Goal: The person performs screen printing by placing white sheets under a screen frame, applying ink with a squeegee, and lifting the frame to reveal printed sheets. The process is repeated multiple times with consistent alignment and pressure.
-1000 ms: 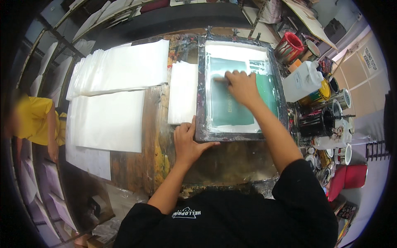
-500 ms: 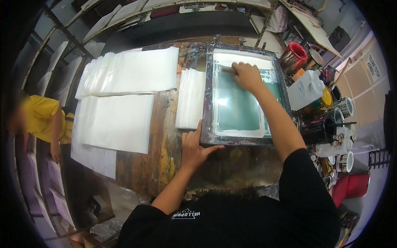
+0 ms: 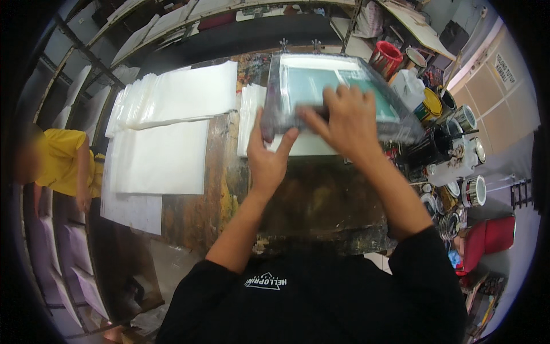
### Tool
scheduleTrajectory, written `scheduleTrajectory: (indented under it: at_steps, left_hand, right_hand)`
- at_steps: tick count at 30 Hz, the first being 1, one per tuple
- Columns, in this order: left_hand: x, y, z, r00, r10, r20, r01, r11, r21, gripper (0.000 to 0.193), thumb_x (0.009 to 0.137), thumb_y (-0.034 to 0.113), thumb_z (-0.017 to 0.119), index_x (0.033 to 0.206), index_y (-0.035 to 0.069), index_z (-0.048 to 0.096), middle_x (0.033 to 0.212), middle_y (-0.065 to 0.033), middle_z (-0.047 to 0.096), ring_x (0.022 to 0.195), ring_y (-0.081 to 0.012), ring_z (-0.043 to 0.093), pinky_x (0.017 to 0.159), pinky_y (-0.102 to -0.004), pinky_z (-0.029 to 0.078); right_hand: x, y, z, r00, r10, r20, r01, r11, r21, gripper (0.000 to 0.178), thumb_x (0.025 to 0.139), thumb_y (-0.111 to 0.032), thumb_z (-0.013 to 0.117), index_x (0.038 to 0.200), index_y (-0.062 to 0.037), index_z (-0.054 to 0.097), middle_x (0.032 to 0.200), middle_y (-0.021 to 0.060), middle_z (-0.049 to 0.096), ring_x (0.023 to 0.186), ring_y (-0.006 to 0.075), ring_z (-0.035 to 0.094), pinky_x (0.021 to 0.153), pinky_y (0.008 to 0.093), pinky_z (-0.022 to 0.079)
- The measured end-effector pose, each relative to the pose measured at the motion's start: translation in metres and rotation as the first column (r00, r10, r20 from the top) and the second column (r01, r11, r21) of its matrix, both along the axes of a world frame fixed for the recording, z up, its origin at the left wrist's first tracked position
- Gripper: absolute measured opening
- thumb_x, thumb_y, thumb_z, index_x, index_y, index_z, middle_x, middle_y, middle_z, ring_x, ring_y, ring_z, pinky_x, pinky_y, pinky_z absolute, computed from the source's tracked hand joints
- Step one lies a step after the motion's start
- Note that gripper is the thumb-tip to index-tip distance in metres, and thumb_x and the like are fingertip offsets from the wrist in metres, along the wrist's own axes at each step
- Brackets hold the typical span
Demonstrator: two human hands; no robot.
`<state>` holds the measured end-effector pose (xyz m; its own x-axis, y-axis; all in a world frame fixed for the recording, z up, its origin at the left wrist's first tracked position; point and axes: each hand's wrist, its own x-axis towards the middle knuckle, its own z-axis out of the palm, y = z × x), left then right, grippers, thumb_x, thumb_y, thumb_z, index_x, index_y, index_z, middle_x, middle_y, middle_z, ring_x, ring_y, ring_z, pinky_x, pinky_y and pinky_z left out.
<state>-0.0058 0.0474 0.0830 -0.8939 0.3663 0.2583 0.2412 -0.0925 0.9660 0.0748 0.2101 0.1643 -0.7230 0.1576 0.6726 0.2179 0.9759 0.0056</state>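
Note:
A dark-rimmed screen-printing frame (image 3: 274,94) with green mesh (image 3: 312,83) is tilted, its near edge raised off the table. My left hand (image 3: 267,166) holds its near left corner, thumb spread toward the front edge. In my right hand (image 3: 352,117) is a squeegee (image 3: 312,111), seen as a dark, blurred bar over the near end of the mesh. A white sheet (image 3: 312,146) shows beneath the raised edge. Just left of the frame lies a narrow stack of white paper (image 3: 247,117), partly hidden by my left hand and the frame.
Two wide piles of white sheets (image 3: 163,157) cover the table's left side. Hinge clamps (image 3: 316,46) stand behind the frame. Paint cans, a red bucket (image 3: 385,57) and a white jug (image 3: 408,86) crowd the right edge. A person in yellow (image 3: 63,157) stands at far left, beside shelves.
The frame's near edge has come up from the table, with my left hand now gripping its corner. My right hand has drawn the squeegee from the far end to the near end.

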Motion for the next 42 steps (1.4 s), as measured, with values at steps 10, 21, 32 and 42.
scheduleTrajectory:
  at_steps: [10,21,32,42]
  left_hand:
    - [0.017,-0.022,-0.098,0.79,-0.393,-0.47,-0.397,0.257,-0.881,0.117,0.088,0.091,0.038,0.167,0.006,0.02,0.167,-0.0357,0.019,0.159,-0.0498,0.006,0.111,-0.0808,-0.016]
    - [-0.02,0.018,-0.007,0.786,-0.116,-0.608,-0.337,0.743,-0.578,0.088,0.094,0.062,0.066,0.133,-0.017,0.059,0.133,-0.0296,0.066,0.134,-0.0358,0.058,0.124,-0.0682,-0.004]
    - [-0.11,-0.108,-0.056,0.573,0.189,-0.797,-0.817,0.21,-0.537,0.072,0.097,0.045,0.064,0.161,0.018,0.042,0.172,-0.0187,0.025,0.16,-0.0402,0.015,0.12,-0.0762,-0.002]
    - [0.039,0.101,-0.116,0.711,-0.496,-0.499,-0.148,0.587,-0.796,0.065,0.109,0.045,0.042,0.162,0.009,0.037,0.17,-0.0224,0.027,0.158,-0.046,0.018,0.125,-0.0679,0.006]
  right_hand:
    - [-0.067,0.046,0.109,1.0,-0.009,0.023,0.011,0.997,-0.074,0.074,0.096,-0.072,0.052,0.069,-0.0045,0.068,0.065,0.0134,0.066,0.063,0.032,0.064,0.072,0.0485,0.045]
    - [-0.08,0.053,0.139,0.995,-0.079,0.056,0.087,0.985,-0.146,0.079,0.097,-0.07,0.049,0.073,0.0002,0.076,0.071,0.0215,0.071,0.072,0.0358,0.071,0.072,0.0463,0.055]
    - [-0.07,0.054,0.111,0.999,0.02,-0.03,-0.02,1.0,-0.005,0.081,0.098,-0.071,0.046,0.075,0.0004,0.076,0.074,0.02,0.072,0.076,0.037,0.07,0.077,0.0472,0.051]
    - [-0.067,0.052,0.129,0.992,0.025,0.12,-0.006,0.988,-0.156,0.087,0.099,-0.072,0.043,0.076,0.0058,0.075,0.072,0.025,0.071,0.079,0.0395,0.072,0.079,0.0501,0.055]
